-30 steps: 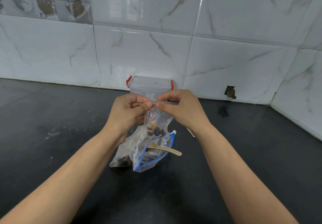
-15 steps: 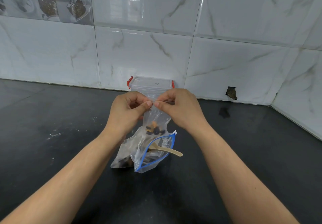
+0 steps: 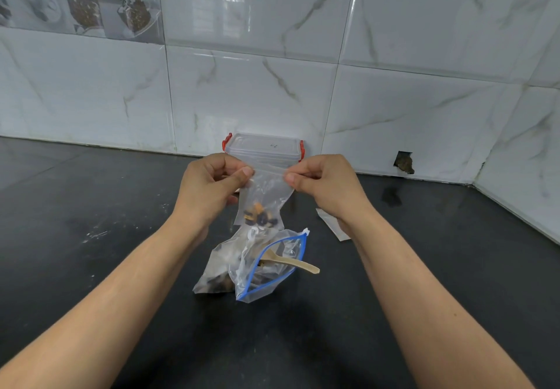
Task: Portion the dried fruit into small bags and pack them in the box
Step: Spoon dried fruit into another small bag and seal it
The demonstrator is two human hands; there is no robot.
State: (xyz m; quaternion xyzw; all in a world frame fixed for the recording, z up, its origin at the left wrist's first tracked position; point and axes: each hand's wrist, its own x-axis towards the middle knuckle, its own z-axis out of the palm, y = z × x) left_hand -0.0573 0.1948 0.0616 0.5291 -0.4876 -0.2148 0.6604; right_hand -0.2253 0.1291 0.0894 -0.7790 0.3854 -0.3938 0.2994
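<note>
The small bag [image 3: 266, 194] hangs upright in the air above the dark surface [image 3: 424, 267], its long axis running top to bottom, its mouth at the top and a little heap of dried fruit [image 3: 260, 217] settled at the bottom. Its top edge stretches level between the two hands. Straight below it lies the large bag [image 3: 257, 264] with a blue zip edge, slumped on the surface, its open mouth turned toward the right; a wooden spoon [image 3: 291, 263] sticks out of that mouth with its handle pointing right. More dark fruit shows through the clear plastic at the lower left of this bag. Behind the hands, against the tiled wall [image 3: 272, 94], stands a clear box [image 3: 263, 149] with its lid on and red clips at both ends; the hands and the small bag cover its lower part. A flat pale packet [image 3: 331, 225] lies on the surface to the right, partly hidden by the right wrist.

The left hand [image 3: 209, 187] pinches the left top corner of the small bag between thumb and curled fingers. The right hand [image 3: 324, 184] pinches the right top corner the same way. The hands are held apart at equal height, both forearms reaching forward from the lower corners
</note>
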